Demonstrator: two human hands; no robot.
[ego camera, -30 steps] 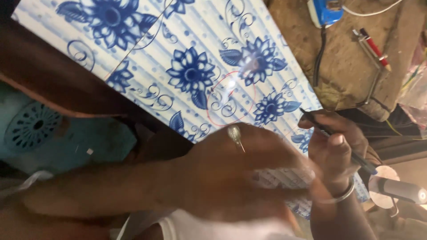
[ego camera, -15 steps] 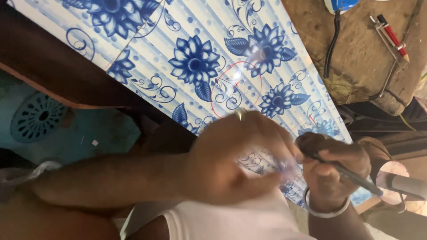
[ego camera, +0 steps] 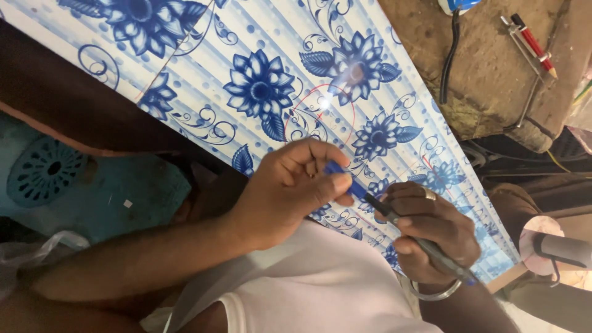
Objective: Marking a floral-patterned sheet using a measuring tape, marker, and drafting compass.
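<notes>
Pinching the blue cap (ego camera: 336,169), left hand (ego camera: 290,188) fingers close on it; right hand (ego camera: 431,231) grips the pen (ego camera: 419,242).

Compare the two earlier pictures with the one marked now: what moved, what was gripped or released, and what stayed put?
The left hand drew back off the tile and now pinches the pen's blue cap end. The right hand slid lower and left, keeping its grip on the dark pen. The red circle and the red pencil stayed as they were.
</notes>
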